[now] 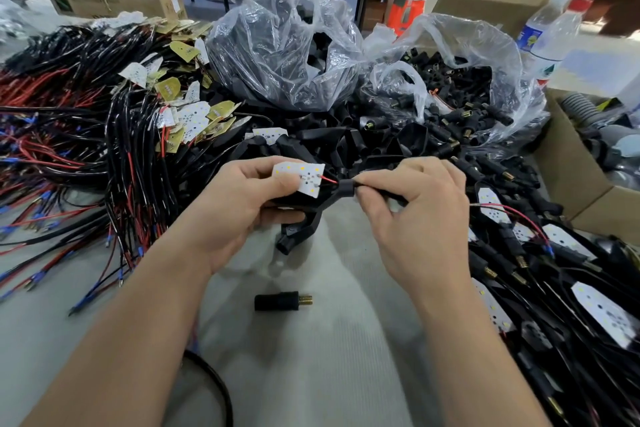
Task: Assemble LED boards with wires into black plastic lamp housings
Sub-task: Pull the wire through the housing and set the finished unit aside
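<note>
- Head view: my left hand (239, 204) pinches the LED board (300, 177), thumb on its white face. My right hand (415, 215) pinches the neck of the black housing (347, 188), just right of the board.
- I judge this the threading step: the red wire (327, 179) runs from the board into the neck, between my two grips.
- Next: draw the wire through at the right grip, then seat the board in the shell under my left grip.
</note>
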### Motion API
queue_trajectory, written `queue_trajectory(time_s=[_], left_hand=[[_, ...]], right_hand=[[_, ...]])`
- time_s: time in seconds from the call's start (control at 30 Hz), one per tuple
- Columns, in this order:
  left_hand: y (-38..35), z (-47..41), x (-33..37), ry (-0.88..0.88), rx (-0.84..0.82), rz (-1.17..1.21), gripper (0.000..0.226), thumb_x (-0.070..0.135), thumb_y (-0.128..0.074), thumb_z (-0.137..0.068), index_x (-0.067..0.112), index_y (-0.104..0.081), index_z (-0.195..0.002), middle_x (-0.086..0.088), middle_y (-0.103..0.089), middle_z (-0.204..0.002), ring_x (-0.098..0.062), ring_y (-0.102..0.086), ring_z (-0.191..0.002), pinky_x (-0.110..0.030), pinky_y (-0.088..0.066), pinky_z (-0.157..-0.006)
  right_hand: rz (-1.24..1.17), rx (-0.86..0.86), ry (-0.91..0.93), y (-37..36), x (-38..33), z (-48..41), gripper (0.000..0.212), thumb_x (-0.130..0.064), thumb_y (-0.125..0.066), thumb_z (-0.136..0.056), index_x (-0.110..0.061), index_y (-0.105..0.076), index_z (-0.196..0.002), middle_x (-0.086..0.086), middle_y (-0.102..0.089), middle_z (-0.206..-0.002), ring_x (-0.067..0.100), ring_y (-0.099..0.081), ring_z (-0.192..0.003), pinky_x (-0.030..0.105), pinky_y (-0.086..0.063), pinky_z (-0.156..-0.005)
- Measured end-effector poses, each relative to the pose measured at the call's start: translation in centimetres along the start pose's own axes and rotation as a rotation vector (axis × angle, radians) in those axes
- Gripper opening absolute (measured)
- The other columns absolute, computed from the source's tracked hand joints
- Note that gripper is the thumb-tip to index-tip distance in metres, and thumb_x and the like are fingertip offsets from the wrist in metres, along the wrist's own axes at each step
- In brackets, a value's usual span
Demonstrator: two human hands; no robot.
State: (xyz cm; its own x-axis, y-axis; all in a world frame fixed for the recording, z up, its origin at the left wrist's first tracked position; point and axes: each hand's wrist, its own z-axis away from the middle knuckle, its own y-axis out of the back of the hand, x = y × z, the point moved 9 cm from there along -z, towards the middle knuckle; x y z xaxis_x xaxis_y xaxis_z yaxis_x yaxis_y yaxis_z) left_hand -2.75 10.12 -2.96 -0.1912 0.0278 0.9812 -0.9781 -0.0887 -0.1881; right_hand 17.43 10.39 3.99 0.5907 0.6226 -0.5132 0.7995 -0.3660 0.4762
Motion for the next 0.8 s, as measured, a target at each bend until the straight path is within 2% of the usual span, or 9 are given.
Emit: queue_trajectory(time_s=[0.07, 0.13, 0.27, 0.33, 0.4, 0.47, 0.53, 0.67, 0.8], left_hand=[[0.0, 0.1, 0.0, 0.001, -0.012, 0.028, 0.021, 0.016, -0.072, -0.077, 0.016, -0.083, -0.094, -0.013, -0.079, -0.099, -0.021, -0.077, -0.087, -0.025, -0.061, -0.066], [0.1, 0.1, 0.1, -0.003, -0.001, 0.068, 0.024, 0.011, -0.073, -0.073, 0.013, -0.083, -0.094, -0.016, -0.078, -0.1, -0.024, -0.077, -0.087, -0.026, -0.061, -0.067], [0.1, 0.3, 0.3, -0.015, 0.001, 0.15, 0.029, 0.0, -0.075, -0.062, 0.014, -0.084, -0.085, -0.014, -0.078, -0.088, -0.021, -0.077, -0.077, -0.024, -0.061, -0.065], [-0.5, 0.5, 0.4, -0.017, -0.043, 0.123, 0.034, -0.006, -0.076, -0.056, 0.016, -0.083, -0.08, -0.008, -0.077, -0.081, -0.015, -0.074, -0.07, -0.019, -0.058, -0.063], [-1.0, 0.6, 0.2, -0.006, -0.083, 0.068, 0.045, -0.015, -0.082, -0.048, 0.019, -0.081, -0.077, -0.003, -0.074, -0.077, -0.01, -0.069, -0.065, -0.017, -0.056, -0.06], [-1.1, 0.5, 0.0, -0.011, -0.075, -0.067, 0.05, -0.023, -0.082, -0.049, 0.02, -0.078, -0.076, -0.003, -0.071, -0.077, -0.009, -0.065, -0.064, -0.016, -0.054, -0.059], [-1.4, 0.5, -0.3, -0.017, -0.047, -0.212, 0.05, -0.027, -0.077, -0.061, 0.019, -0.074, -0.079, -0.005, -0.069, -0.08, -0.011, -0.061, -0.066, -0.015, -0.051, -0.06], [-3.2, 0.8, -1.6, 0.072, -0.13, -0.3, 0.055, -0.029, -0.07, -0.07, 0.016, -0.072, -0.102, -0.002, -0.075, -0.092, -0.011, -0.066, -0.075, -0.018, -0.052, -0.062], [-4.7, 1.2, -2.0, 0.093, -0.222, -0.293, 0.065, -0.025, -0.069, -0.074, 0.021, -0.072, -0.12, 0.007, -0.078, -0.099, -0.003, -0.067, -0.083, -0.014, -0.051, -0.069]], right_hand=[[0.024, 0.015, 0.005, 0.1, 0.1, 0.0, 0.011, -0.024, -0.079, -0.078, -0.031, -0.082, -0.086, -0.027, -0.066, -0.093, 0.004, -0.049, -0.104, 0.033, -0.031, -0.101], [0.051, 0.079, 0.0, 0.8, 0.0, -0.1, 0.008, -0.027, -0.08, -0.077, -0.029, -0.082, -0.085, -0.019, -0.073, -0.106, 0.017, -0.052, -0.107, 0.031, -0.029, -0.103], [0.081, 0.243, -0.095, 2.8, 0.6, 0.0, 0.013, -0.039, -0.084, -0.072, -0.03, -0.075, -0.072, -0.021, -0.061, -0.076, 0.016, -0.051, -0.089, 0.034, -0.034, -0.086], [0.127, 0.214, -0.299, 2.5, 2.3, 0.3, 0.038, -0.051, -0.081, -0.073, -0.024, -0.059, -0.057, -0.013, -0.047, -0.057, 0.018, -0.05, -0.07, 0.035, -0.035, -0.075], [0.047, 0.125, -0.469, 1.3, 3.9, 0.8, 0.053, -0.059, -0.069, -0.081, -0.018, -0.049, -0.054, -0.009, -0.045, -0.049, 0.013, -0.044, -0.053, 0.035, -0.036, -0.063], [-0.179, 0.058, -0.537, 0.0, 4.4, 1.0, 0.041, -0.05, -0.064, -0.088, -0.02, -0.059, -0.06, -0.013, -0.057, -0.053, 0.007, -0.051, -0.052, 0.037, -0.045, -0.062], [-0.462, 0.025, -0.606, -1.1, 4.5, 1.0, 0.017, -0.03, -0.063, -0.09, -0.023, -0.073, -0.078, -0.004, -0.073, -0.07, 0.01, -0.066, -0.062, 0.039, -0.057, -0.067], [-0.738, -0.056, -0.661, -2.6, 4.1, 0.9, 0.032, 0.005, -0.06, -0.092, -0.023, -0.073, -0.091, 0.009, -0.077, -0.076, 0.014, -0.068, -0.068, 0.023, -0.056, -0.064], [-0.956, -0.129, -0.806, -3.7, 4.2, 1.6, 0.025, 0.007, -0.06, -0.092, -0.013, -0.074, -0.094, 0.008, -0.077, -0.082, 0.019, -0.07, -0.077, 0.031, -0.06, -0.077]])
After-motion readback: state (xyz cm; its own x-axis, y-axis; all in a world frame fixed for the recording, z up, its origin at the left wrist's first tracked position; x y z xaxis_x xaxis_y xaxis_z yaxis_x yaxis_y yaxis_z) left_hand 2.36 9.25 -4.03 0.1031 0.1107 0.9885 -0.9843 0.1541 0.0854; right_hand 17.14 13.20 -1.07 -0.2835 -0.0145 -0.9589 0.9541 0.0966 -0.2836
